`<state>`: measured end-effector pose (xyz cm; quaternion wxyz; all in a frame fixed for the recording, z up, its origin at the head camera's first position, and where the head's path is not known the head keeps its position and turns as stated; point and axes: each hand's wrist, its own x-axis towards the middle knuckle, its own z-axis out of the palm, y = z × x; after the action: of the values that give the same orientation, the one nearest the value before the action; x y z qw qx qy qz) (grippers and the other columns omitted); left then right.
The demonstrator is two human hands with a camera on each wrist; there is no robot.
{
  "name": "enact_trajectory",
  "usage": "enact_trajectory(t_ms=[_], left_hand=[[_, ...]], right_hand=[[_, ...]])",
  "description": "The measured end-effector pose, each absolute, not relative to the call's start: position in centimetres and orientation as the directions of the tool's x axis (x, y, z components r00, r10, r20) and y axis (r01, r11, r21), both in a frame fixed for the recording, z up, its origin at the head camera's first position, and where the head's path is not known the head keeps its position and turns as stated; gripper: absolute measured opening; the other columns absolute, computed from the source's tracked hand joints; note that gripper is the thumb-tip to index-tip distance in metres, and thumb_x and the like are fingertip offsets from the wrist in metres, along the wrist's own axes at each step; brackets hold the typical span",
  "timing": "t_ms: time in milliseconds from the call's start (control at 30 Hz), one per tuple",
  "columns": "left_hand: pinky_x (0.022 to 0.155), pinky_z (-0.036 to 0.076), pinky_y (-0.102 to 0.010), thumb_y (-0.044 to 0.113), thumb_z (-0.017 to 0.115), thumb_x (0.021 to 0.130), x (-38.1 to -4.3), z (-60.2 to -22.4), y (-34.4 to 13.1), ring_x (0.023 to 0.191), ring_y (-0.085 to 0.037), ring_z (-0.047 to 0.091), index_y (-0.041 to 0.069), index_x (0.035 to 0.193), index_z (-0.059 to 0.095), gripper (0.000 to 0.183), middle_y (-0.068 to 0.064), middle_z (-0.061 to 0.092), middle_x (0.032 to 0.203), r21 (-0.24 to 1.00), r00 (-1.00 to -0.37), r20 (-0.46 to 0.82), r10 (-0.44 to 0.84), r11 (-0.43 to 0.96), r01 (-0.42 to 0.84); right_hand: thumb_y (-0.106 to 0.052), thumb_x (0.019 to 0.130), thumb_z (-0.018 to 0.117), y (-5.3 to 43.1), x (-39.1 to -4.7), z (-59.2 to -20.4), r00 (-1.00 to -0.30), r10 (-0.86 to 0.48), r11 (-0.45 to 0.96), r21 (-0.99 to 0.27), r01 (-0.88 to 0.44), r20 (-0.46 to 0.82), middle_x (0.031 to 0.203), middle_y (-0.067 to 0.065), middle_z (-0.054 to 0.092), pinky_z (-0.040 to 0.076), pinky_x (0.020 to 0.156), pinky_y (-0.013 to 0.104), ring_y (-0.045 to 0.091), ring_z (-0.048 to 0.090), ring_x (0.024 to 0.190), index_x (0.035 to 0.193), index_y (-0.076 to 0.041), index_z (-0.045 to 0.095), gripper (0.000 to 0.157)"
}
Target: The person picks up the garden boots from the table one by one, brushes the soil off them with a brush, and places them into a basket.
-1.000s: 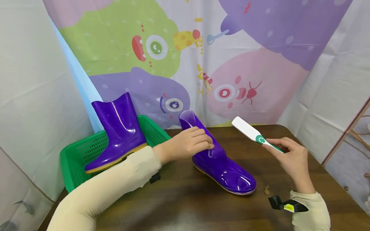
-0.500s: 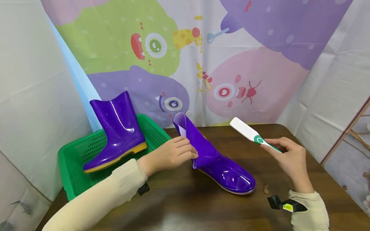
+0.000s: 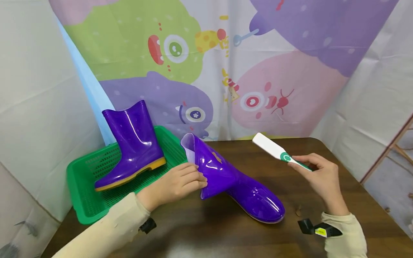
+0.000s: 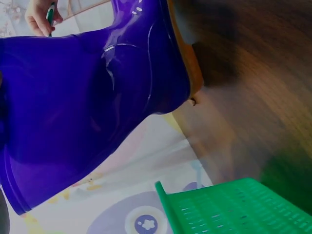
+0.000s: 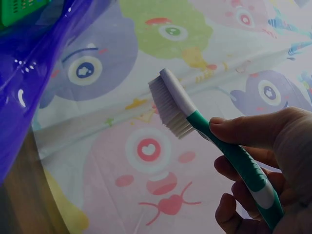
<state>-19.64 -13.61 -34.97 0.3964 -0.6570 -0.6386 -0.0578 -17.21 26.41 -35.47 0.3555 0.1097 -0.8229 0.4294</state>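
A glossy purple rain boot stands on the table with its shaft leaning left. My left hand grips the rim of that shaft, fingers curled over its edge. The left wrist view shows the boot's shaft and heel from close by. In my right hand is a white and green scrub brush, pinched by its handle and raised to the right of the boot. The right wrist view shows the brush's white bristles facing left, apart from the boot.
A second purple boot with a yellow sole rests in a green perforated basket at the left. The brown wooden table ends at a cartoon-printed curtain. A small brown scrap lies near the toe.
My left hand has moved left and down, from the middle of the boot's shaft to its rim, pulling the shaft over leftward. My right hand with the brush has shifted only slightly left.
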Motion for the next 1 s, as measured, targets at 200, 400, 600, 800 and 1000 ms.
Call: enact_trajectory(t_ms=[200,400,600,800,1000], left_hand=[[0.096,0.05,-0.035,0.0,0.038,0.106,-19.6,-35.5,-13.8,0.098,-0.019,0.064,0.003,0.105,0.065,0.027,-0.007,0.068,0.103,-0.471,0.183,0.564,0.806,0.132,0.872],[0.096,0.051,-0.035,-0.001,0.04,0.106,-19.6,-35.6,-13.7,0.098,-0.019,0.065,0.003,0.105,0.065,0.025,-0.007,0.068,0.103,-0.479,0.19,0.567,0.802,0.133,0.868],[0.096,0.051,-0.036,-0.001,0.042,0.105,-19.6,-35.8,-13.5,0.097,-0.019,0.065,0.003,0.104,0.065,0.024,-0.007,0.068,0.101,-0.484,0.199,0.583,0.788,0.14,0.864],[0.1,0.049,-0.037,-0.002,0.042,0.105,-19.7,-36.0,-13.1,0.099,-0.019,0.065,0.003,0.104,0.065,0.024,-0.007,0.068,0.102,-0.472,0.202,0.615,0.762,0.15,0.869],[0.1,0.049,-0.039,-0.002,0.043,0.104,-19.7,-36.4,-12.8,0.1,-0.02,0.065,0.002,0.103,0.066,0.024,-0.008,0.069,0.102,-0.462,0.209,0.629,0.749,0.143,0.875]], right_hand=[[0.014,0.07,0.083,24.6,-16.3,-34.5,-0.74,0.081,0.597,-0.627,-0.5,0.667,0.073,-0.002,0.067,0.036,0.047,0.015,0.001,0.046,0.057,0.088,0.007,0.076,0.021],[0.009,0.074,0.082,24.6,-17.1,-35.6,-0.781,0.042,0.512,-0.685,-0.518,0.623,0.074,-0.003,0.068,0.037,0.047,0.018,0.004,0.048,0.058,0.091,0.004,0.077,0.018],[0.012,0.077,0.079,23.6,-17.5,-36.2,-0.795,0.016,0.333,-0.753,-0.567,0.606,0.077,0.0,0.07,0.04,0.048,0.019,0.008,0.052,0.059,0.094,0.006,0.076,0.018],[0.018,0.076,0.075,21.7,-17.2,-36.4,-0.779,-0.031,0.196,-0.76,-0.619,0.626,0.08,0.004,0.07,0.044,0.053,0.017,0.01,0.057,0.064,0.094,0.01,0.074,0.019],[0.015,0.077,0.077,20.5,-17.5,-37.2,-0.757,-0.107,0.231,-0.724,-0.65,0.645,0.08,0.003,0.069,0.042,0.05,0.016,0.008,0.053,0.063,0.094,0.006,0.075,0.019]])
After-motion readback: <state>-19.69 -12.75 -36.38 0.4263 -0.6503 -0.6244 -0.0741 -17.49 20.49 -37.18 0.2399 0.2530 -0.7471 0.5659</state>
